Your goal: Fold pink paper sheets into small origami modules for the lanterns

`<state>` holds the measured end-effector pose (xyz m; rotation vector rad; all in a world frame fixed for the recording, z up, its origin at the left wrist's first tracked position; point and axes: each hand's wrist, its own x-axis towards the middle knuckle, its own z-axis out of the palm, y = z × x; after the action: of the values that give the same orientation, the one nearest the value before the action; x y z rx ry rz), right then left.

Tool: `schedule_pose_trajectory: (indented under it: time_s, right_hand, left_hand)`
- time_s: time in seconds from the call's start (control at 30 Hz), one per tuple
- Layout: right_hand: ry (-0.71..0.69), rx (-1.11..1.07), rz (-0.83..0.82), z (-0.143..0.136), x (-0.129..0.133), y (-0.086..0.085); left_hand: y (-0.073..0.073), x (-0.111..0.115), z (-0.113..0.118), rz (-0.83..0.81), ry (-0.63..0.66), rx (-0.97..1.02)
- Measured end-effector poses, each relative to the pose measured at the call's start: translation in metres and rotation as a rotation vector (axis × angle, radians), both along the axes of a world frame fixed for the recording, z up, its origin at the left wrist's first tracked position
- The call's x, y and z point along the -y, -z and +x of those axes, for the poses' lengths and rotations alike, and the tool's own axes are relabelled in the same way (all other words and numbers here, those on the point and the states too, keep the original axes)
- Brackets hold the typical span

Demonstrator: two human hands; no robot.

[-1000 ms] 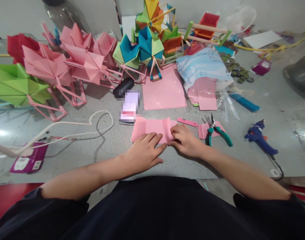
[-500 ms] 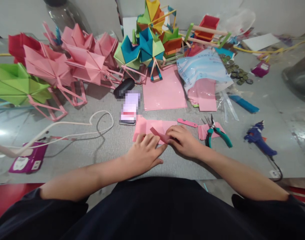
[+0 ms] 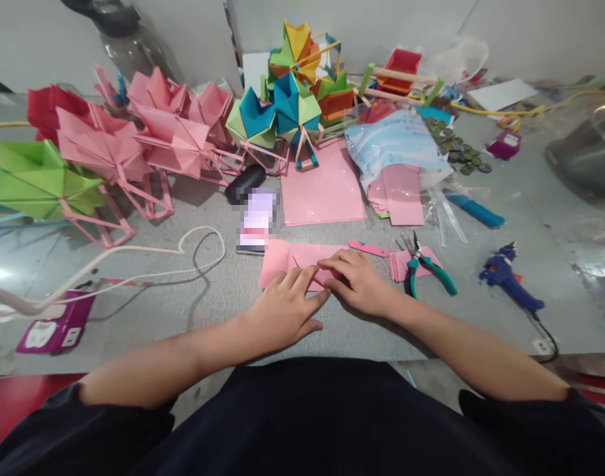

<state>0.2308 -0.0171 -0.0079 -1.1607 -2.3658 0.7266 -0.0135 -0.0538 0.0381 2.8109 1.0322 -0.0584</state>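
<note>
A folded sheet of pink paper (image 3: 276,259) lies flat on the table in front of me, its left end and upper edge showing beyond my fingers. Across its lower edge rests my left hand (image 3: 286,303), palm down, fingers stretched and thumb apart. My right hand (image 3: 360,281) comes in from the other side, with curled fingers and thumb on a folded part of the same paper; the fingertips of both hands nearly meet. Just beyond the right hand lies a pink utility knife (image 3: 368,248). To its right, green-handled pliers (image 3: 421,264) rest on small pink paper pieces (image 3: 397,266).
A phone (image 3: 257,218) and a dark case (image 3: 245,184) lie beyond the paper. Larger pink sheets (image 3: 322,192) are behind it. Folded paper models (image 3: 104,145) line the back left. A blue glue gun (image 3: 513,274) lies right, a white cable (image 3: 198,230) left.
The raised pink flap between my hands has gone down nearly flat against the sheet. My right fingers have shifted slightly left. The camera view has tilted up a little.
</note>
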Motion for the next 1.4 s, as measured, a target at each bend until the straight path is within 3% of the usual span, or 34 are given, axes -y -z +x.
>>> schedule_pose_trajectory:
  time_s: [0.33, 0.57, 0.73, 1.03, 1.13, 1.27, 1.4]
  right_hand:
    - [0.007, 0.010, 0.005, 0.000, 0.000, -0.001]
    - [0.046, 0.151, 0.045, -0.001, 0.003, 0.003]
    - [0.107, 0.239, 0.096, -0.004, 0.007, 0.004]
    - [0.090, 0.266, 0.063, -0.003, 0.009, -0.004]
    - [0.112, 0.262, 0.070, -0.004, 0.010, -0.005]
    - [0.129, 0.245, 0.081, -0.006, 0.011, -0.005]
    - [0.140, 0.216, 0.078, -0.005, 0.010, -0.004]
  left_hand:
    - [0.003, -0.003, -0.001, -0.055, -0.028, 0.022]
    - [-0.002, -0.009, -0.001, -0.078, -0.061, 0.010]
    - [-0.005, -0.009, 0.000, -0.023, -0.075, -0.074]
    - [-0.006, -0.008, 0.001, 0.075, -0.081, -0.144]
    - [0.000, 0.002, 0.001, 0.178, -0.010, -0.110]
    - [0.019, 0.017, 0.005, 0.211, 0.128, -0.028]
    - [0.032, 0.021, 0.009, 0.161, 0.123, -0.039]
